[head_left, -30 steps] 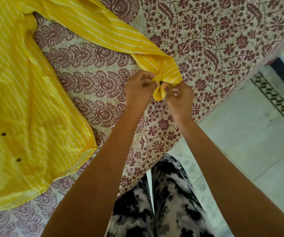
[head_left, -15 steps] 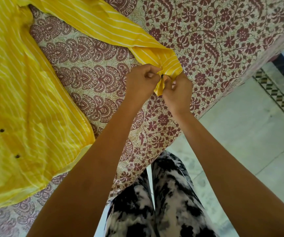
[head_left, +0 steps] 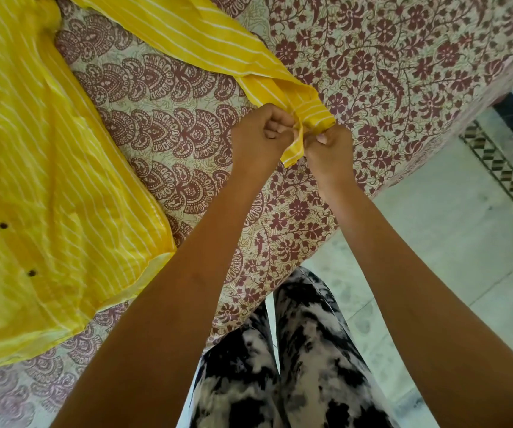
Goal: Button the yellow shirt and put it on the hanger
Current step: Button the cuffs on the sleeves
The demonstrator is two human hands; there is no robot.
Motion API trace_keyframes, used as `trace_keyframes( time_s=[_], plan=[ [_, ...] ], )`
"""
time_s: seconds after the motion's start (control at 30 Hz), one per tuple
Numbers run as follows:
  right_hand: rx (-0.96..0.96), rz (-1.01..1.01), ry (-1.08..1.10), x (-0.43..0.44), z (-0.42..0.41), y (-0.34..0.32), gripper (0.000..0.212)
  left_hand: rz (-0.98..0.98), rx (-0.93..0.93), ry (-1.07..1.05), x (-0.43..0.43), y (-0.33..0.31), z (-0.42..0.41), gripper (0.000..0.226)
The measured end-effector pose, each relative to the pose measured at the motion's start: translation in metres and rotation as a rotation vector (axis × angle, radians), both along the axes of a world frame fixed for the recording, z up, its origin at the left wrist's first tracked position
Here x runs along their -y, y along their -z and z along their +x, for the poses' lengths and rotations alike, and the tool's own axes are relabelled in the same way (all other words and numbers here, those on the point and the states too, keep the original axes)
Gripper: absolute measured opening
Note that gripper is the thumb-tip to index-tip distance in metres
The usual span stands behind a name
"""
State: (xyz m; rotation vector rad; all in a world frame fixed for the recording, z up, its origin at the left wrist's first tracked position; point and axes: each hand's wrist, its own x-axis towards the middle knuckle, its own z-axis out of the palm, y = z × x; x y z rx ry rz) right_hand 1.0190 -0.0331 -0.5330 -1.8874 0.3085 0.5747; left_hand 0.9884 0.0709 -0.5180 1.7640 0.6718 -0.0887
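Observation:
The yellow shirt [head_left: 42, 186] with thin white stripes lies spread on the bed at the left, its front showing three dark buttons [head_left: 2, 225] in a row. One sleeve [head_left: 205, 38] stretches right across the bed to its cuff [head_left: 303, 109]. My left hand [head_left: 259, 135] and my right hand [head_left: 329, 149] both pinch the cuff between fingers and thumbs, close together, with a strip of cuff hanging between them. The cuff's button is hidden by my fingers. No hanger is in view.
The bed is covered with a maroon floral and paisley sheet [head_left: 388, 57]; its edge runs diagonally from lower left to upper right. Pale tiled floor [head_left: 465, 242] with a patterned border lies at the right. My legs in black-and-white trousers [head_left: 295, 366] stand against the bed.
My hands have stayed on the cuff and shifted slightly up; the dark cuff button seen between my fingers earlier is now covered.

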Motion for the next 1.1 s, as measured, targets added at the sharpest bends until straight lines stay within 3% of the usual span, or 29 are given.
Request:
trace_keyframes(
  time_s=[0.1, 0.27, 0.5, 0.73, 0.93, 1.1],
  plan=[
    [-0.061, 0.07, 0.052, -0.003, -0.004, -0.002, 0.03, 0.137, 0.042, 0.007, 0.001, 0.003, -0.004, 0.006],
    [-0.03, 0.097, 0.049, -0.006, -0.006, -0.003, 0.066, 0.296, 0.064, 0.038, 0.001, 0.006, -0.01, 0.004],
    [-0.171, 0.117, 0.134, -0.008, -0.001, -0.009, 0.027, 0.308, 0.117, 0.064, 0.003, 0.006, -0.012, 0.006],
    [-0.309, 0.191, 0.127, -0.013, 0.004, -0.019, 0.015, 0.326, 0.163, 0.126, -0.007, 0.016, -0.022, 0.011],
    [-0.139, 0.125, 0.128, -0.014, 0.0, -0.016, 0.02, 0.218, 0.116, 0.065, -0.003, 0.009, -0.021, 0.012],
    [-0.014, 0.219, 0.048, -0.012, -0.003, -0.018, 0.015, -0.21, -0.056, -0.091, -0.012, 0.0, -0.014, 0.009]
  ],
)
